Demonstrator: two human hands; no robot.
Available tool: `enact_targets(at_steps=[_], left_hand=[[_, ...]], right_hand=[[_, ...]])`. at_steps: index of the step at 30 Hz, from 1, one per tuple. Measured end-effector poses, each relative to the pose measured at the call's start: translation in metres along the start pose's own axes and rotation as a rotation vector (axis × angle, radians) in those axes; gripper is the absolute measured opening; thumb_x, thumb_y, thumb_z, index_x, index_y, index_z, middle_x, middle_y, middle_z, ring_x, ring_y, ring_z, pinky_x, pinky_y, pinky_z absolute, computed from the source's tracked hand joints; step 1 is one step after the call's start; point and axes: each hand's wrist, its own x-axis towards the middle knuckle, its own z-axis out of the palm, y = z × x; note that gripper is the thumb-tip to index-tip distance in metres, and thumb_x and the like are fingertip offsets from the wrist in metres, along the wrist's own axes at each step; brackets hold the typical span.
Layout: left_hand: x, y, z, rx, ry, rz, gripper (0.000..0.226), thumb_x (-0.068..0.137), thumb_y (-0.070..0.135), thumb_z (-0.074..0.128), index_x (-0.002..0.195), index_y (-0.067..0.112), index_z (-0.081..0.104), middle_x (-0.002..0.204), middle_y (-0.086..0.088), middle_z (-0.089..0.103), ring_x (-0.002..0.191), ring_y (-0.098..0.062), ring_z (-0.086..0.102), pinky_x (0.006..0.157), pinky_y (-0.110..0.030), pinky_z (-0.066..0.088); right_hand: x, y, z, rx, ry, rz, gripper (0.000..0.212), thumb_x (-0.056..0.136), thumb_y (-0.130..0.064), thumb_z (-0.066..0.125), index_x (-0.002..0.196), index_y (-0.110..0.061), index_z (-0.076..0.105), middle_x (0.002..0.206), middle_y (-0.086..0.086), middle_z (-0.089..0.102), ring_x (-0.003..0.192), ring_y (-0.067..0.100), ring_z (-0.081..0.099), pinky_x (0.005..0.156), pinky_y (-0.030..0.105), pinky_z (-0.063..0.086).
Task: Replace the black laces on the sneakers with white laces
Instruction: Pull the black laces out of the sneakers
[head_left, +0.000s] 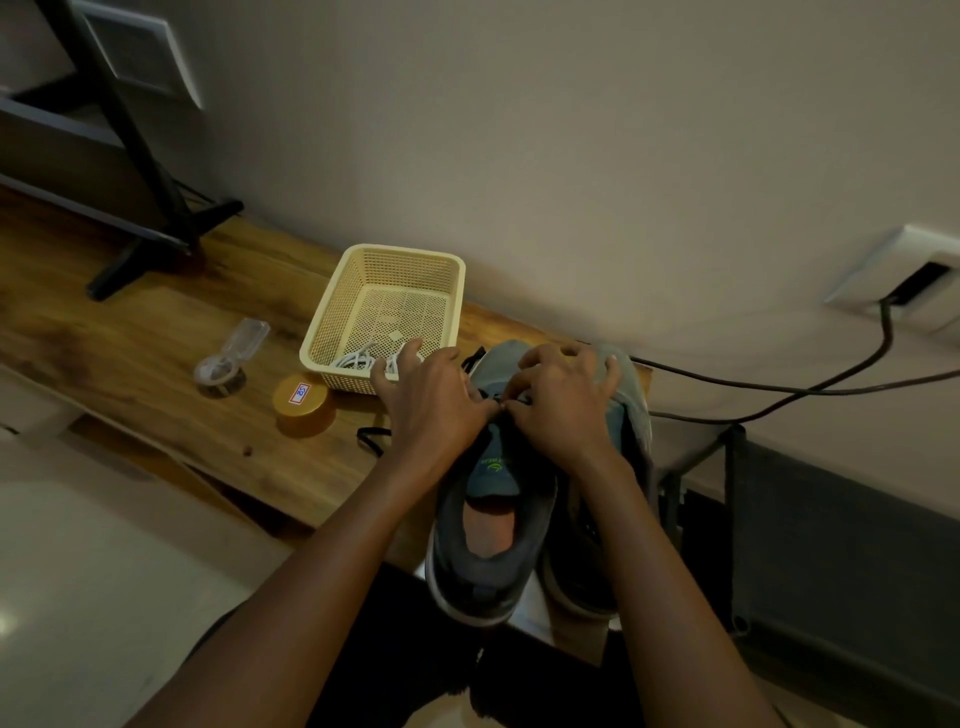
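wooden tabletop (156, 332) against a pale wall carries the work, with both grey sneakers standing heel toward the person at its near end, so the eyelets face up and are easy to reach. the left hand (436, 410) and right hand (561, 405) meet over the lacing of the nearer sneaker (488, 545). each thumb and forefinger seem to pinch the black lace (371, 436) at one crossing, though the dim light makes the exact hold hard to read. the right hand's other fingers spread across the toe of the second sneaker (631, 415), probably to brace the pair. a loose loop of that black lace trails onto the wood beside the left wrist, which suggests unthreading is under way and not finished. the white laces (358, 360) lie bundled in the near corner of the cream mesh basket (332, 332), just beside the left hand, kept close for the relacing to come. a gold-lidded jar (303, 405) stands just in front of the basket.
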Motion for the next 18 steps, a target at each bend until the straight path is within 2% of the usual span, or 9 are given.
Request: enact_targets(at_steps=[3,6,9,13,16,18], left_hand=[[0.0,0.0,0.0,-0.018,0.008,-0.018,0.033,0.079,0.035,0.07,0.107,0.019,0.065,0.12,0.008,0.063,0.143,-0.016,0.014,0.114,-0.048,0.004],[0.001,-0.001,0.0,-0.04,0.003,-0.025,0.036,0.078,0.033,0.069,0.111,0.02,0.063,0.115,0.008,0.065,0.143,-0.015,0.013,0.113,-0.048,0.004],[0.0,0.001,0.0,-0.048,0.002,-0.014,0.033,0.078,0.03,0.068,0.11,0.021,0.063,0.11,0.01,0.065,0.143,-0.014,0.013,0.113,-0.048,0.003],[-0.001,0.002,-0.002,-0.038,-0.009,-0.01,0.035,0.08,0.032,0.069,0.111,0.018,0.064,0.122,0.009,0.062,0.144,-0.015,0.011,0.113,-0.048,0.002],[-0.001,0.002,-0.001,-0.04,-0.009,-0.008,0.041,0.08,0.031,0.068,0.118,0.017,0.06,0.123,0.008,0.061,0.144,-0.015,0.01,0.112,-0.048,0.002],[0.0,0.0,0.001,-0.038,-0.006,-0.009,0.045,0.079,0.035,0.069,0.12,0.019,0.059,0.117,0.009,0.063,0.144,-0.014,0.011,0.112,-0.048,0.002]], right_hand=[[0.0,0.008,-0.007,0.039,0.06,0.055,0.016,0.088,-0.028,0.059,0.095,-0.023,0.073,0.126,-0.008,0.05,0.129,0.027,0.027,0.112,0.054,0.007],[0.001,0.023,-0.015,0.08,0.187,0.25,0.013,0.085,-0.022,0.06,0.09,-0.021,0.072,0.123,-0.008,0.055,0.123,0.027,0.032,0.11,0.047,0.014],[0.0,0.027,-0.014,0.129,0.193,0.358,0.014,0.084,-0.016,0.057,0.086,-0.019,0.071,0.121,-0.003,0.057,0.122,0.029,0.032,0.107,0.046,0.015],[0.002,0.015,-0.009,0.042,0.18,0.171,0.024,0.084,-0.026,0.059,0.104,-0.031,0.071,0.144,-0.01,0.04,0.134,0.028,0.021,0.111,0.049,0.007],[0.001,0.003,-0.003,-0.019,0.0,0.028,0.024,0.085,-0.033,0.059,0.107,-0.034,0.07,0.15,-0.011,0.031,0.141,0.03,0.008,0.11,0.059,-0.005],[-0.001,-0.003,0.003,-0.082,-0.06,-0.018,0.021,0.086,-0.034,0.059,0.103,-0.033,0.071,0.151,-0.009,0.031,0.142,0.032,0.005,0.108,0.063,-0.008]])
